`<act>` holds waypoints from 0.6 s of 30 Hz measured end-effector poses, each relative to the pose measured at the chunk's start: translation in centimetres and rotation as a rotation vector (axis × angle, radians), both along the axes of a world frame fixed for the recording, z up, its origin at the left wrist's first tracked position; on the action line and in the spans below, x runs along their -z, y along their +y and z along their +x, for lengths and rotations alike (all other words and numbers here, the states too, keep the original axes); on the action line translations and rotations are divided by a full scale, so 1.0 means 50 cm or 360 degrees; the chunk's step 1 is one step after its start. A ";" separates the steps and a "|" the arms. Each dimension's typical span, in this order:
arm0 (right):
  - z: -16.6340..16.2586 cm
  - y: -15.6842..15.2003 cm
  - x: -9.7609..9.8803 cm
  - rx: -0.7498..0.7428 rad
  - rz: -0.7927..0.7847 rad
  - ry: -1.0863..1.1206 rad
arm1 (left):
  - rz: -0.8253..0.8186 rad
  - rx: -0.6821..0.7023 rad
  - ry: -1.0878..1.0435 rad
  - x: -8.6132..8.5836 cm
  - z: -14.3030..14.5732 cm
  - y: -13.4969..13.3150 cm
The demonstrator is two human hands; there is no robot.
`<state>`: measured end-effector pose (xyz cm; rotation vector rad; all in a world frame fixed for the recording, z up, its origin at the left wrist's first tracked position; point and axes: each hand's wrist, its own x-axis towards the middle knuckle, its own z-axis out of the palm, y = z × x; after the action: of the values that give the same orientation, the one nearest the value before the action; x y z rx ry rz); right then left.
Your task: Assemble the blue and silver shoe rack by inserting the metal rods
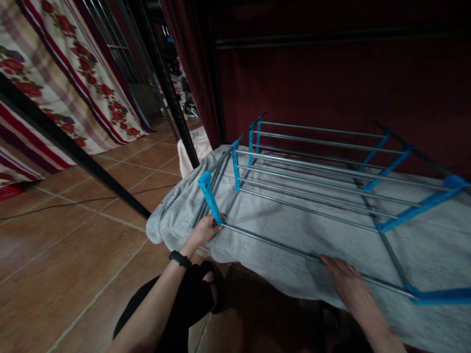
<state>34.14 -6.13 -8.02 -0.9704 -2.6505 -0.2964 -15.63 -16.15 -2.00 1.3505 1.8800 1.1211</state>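
A rack of silver metal rods (pixel 312 171) joined by blue plastic connectors (pixel 209 195) lies on a grey towel (pixel 294 230) spread over the floor. My left hand (pixel 206 228) grips the rack's near left corner, fingers closed at the base of a blue connector. My right hand (pixel 346 278) rests on the nearest rod, fingers curled over it. A black band is on my left wrist (pixel 180 258).
Brown tiled floor (pixel 73 235) lies to the left, crossed by a thin cable. A black slanted pole (pixel 91 166) and a floral curtain (pixel 66 73) stand at the left. Dark red fabric (pixel 331 83) hangs behind the rack. My knees are below, in dark clothing.
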 end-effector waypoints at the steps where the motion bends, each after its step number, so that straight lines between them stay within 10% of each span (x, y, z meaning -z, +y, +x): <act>1: 0.000 0.000 0.003 -0.0005 -0.0009 0.0014 | 0.0000 -0.0006 0.0000 -0.002 0.003 -0.001; 9: -0.004 0.015 0.017 -0.0066 0.0007 0.0070 | -0.0009 -0.0064 0.0015 -0.015 0.020 -0.001; 18: -0.007 -0.062 -0.108 0.0372 -0.0151 0.0550 | -0.0068 -0.0206 0.0271 -0.004 0.004 0.025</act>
<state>33.79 -9.25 -2.59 -1.2402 -2.2592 -0.0459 -15.42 -14.91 -1.79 1.3536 2.1279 1.0503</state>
